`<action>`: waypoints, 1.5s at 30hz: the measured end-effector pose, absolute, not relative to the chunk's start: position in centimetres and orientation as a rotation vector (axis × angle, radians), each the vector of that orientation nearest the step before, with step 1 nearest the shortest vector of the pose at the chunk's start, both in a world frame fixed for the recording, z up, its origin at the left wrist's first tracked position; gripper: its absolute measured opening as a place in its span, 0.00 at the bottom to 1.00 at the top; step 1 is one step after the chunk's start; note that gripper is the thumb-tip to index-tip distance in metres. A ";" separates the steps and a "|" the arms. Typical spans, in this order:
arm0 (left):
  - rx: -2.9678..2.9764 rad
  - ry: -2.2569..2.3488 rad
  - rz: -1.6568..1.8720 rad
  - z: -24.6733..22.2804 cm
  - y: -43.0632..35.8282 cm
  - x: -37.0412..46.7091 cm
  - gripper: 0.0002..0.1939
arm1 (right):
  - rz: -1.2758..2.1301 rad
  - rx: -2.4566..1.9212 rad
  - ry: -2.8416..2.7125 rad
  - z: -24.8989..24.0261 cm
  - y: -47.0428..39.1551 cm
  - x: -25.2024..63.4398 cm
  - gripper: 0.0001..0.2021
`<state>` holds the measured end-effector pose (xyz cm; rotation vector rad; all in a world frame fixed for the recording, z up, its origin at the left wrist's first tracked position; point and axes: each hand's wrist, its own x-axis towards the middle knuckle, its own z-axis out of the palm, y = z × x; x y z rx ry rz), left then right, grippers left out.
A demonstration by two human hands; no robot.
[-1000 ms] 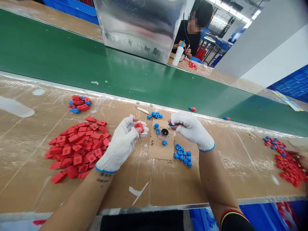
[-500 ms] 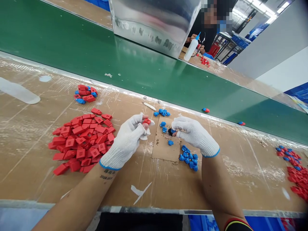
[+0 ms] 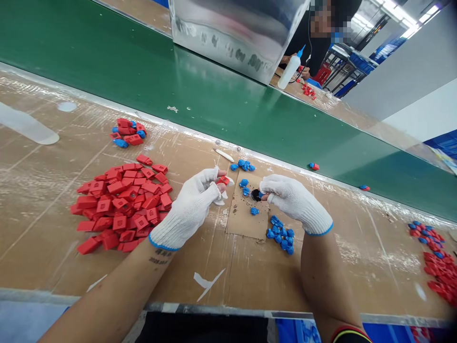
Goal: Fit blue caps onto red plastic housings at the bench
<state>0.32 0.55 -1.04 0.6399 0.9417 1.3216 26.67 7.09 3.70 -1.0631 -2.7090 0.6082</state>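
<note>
Fingers of the right hand (image 3: pixel 294 200) pinch a small blue piece (image 3: pixel 261 194), mostly hidden by the thumb and glove, right at the black dish (image 3: pixel 255 195) just off their tips; whether it touches the dark inside I cannot tell. A short, light dab with the piece's edge seems best, bare fingertips held back from the rim so that neither skin nor glove picks up black. Close around those fingers, loose blue pieces (image 3: pixel 254 211) lie on the cardboard (image 3: pixel 246 226); a slightly raised wrist should avoid nudging them. Well to their left, the left hand (image 3: pixel 189 205) pinches a red piece (image 3: pixel 223 180) between thumb and forefinger; it is best held steady, apart from the dish. Below the right fingers sits a blue cluster (image 3: pixel 280 233); beyond their tips lie another blue group (image 3: pixel 243 165) and a white-handled tool (image 3: pixel 224 155). Farther off, past the left fingers, a red pile (image 3: pixel 123 205) spreads over the bench (image 3: pixel 257 276), a red-and-blue cluster (image 3: pixel 127 132) behind it, then the green strip (image 3: pixel 221 114).
</note>
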 end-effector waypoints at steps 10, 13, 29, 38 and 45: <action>0.649 0.829 1.320 -0.8 -0.3 1.1 0.15 | 0.580 -0.863 -2.294 5.7 5.6 26.8 0.08; 0.687 0.769 1.254 -0.8 -0.9 1.4 0.19 | 0.541 -0.750 -2.213 6.0 4.6 26.0 0.07; 0.756 0.547 1.229 0.1 -2.1 1.9 0.18 | 0.660 -0.762 -2.022 5.5 0.4 23.4 0.10; 0.862 0.576 1.260 0.6 -1.9 1.6 0.08 | 0.619 -0.791 -2.051 6.3 0.0 22.0 0.07; 0.895 0.645 1.237 1.1 -2.1 1.6 0.07 | 0.506 -0.778 -2.136 7.0 0.1 21.1 0.06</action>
